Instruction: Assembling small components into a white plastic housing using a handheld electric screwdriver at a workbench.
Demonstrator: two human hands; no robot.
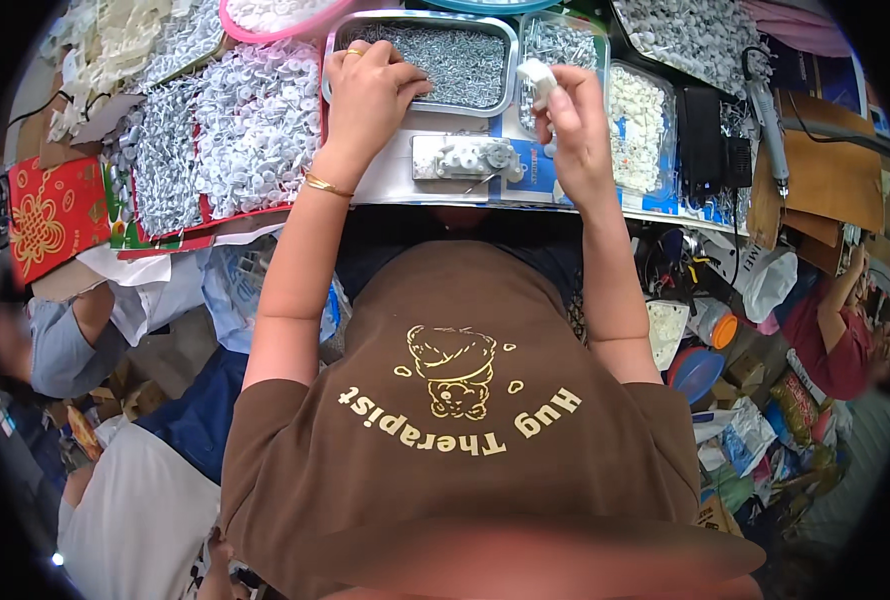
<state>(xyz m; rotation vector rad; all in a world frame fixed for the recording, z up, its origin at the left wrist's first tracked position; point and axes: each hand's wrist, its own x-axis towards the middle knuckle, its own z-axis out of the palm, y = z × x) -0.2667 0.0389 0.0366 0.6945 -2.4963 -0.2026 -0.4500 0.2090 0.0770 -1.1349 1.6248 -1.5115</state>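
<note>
My left hand reaches over a metal tray of small silvery screws. Its fingers are bent and its thumb and fingertips come together at the screws; whatever they pinch is too small to make out. Raised beside the tray, my right hand grips a small white plastic part between thumb and fingers. Below the tray, near the table's front edge, a white block-shaped fixture bears several round white plastic pieces.
Heaps of white round plastic pieces and metal pins cover the table's left. At right are a tub of cream-coloured parts, a black box and a grey corded tool. Other people sit on both sides.
</note>
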